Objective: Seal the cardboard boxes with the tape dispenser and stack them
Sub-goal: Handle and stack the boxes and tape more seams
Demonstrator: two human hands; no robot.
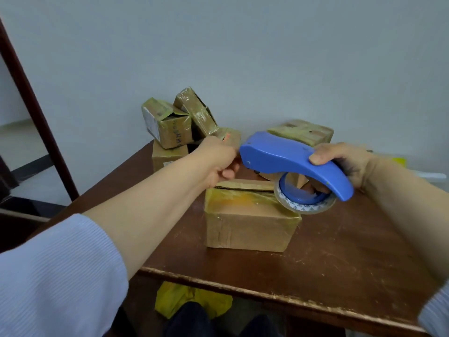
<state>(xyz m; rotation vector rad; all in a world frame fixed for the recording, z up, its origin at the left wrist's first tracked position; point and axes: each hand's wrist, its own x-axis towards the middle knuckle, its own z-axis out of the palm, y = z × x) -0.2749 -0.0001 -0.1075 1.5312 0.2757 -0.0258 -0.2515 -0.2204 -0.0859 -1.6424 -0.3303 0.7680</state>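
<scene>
Table (340,251), box (250,229) near its front edge — right hand (345,161) clamped on tape dispenser (279,154), left hand (216,164) — grip unclear, perhaps pinching.

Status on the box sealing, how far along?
Done: nothing clearly stacked; the back pile is jumbled, some flaps open. In hand: right hand holds the tape dispenser over the front box, whose top seam gapes; left hand at its nose. Left: tape this box, the others, then stack.
</scene>
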